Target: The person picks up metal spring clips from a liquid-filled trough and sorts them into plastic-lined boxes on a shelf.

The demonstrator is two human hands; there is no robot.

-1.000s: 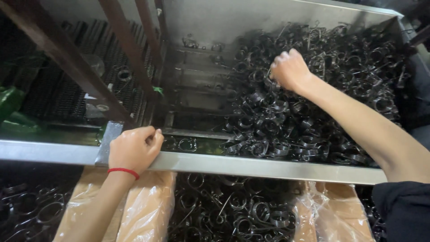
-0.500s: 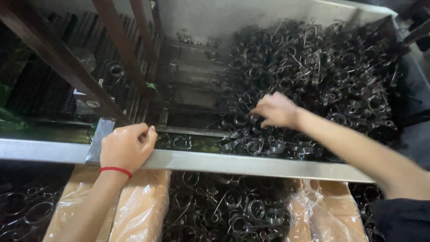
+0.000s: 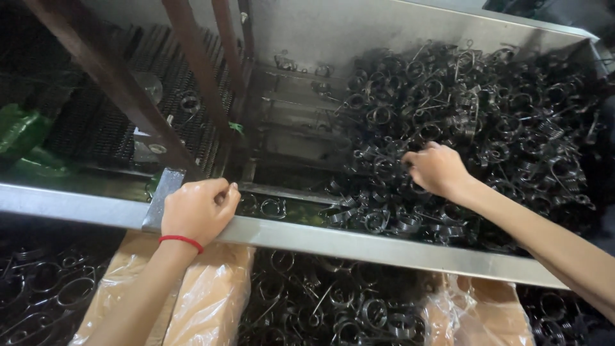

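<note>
Atop the spring pile (image 3: 487, 128), right hand (image 3: 435, 170) palm-down.

A metal tray (image 3: 384, 247) runs across the middle of the frame. A pile of wire clips (image 3: 474, 122) fills its right part. The right hand (image 3: 437, 170) lies on this pile, and the left hand (image 3: 198, 210) rests on the tray's front rim, lower left. Wrapped boxes (image 3: 205, 295) stand below the rim.

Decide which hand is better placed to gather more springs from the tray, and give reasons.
Right. The right hand already rests on the springs; the left hand grips the tray rim, apart from them.
</note>
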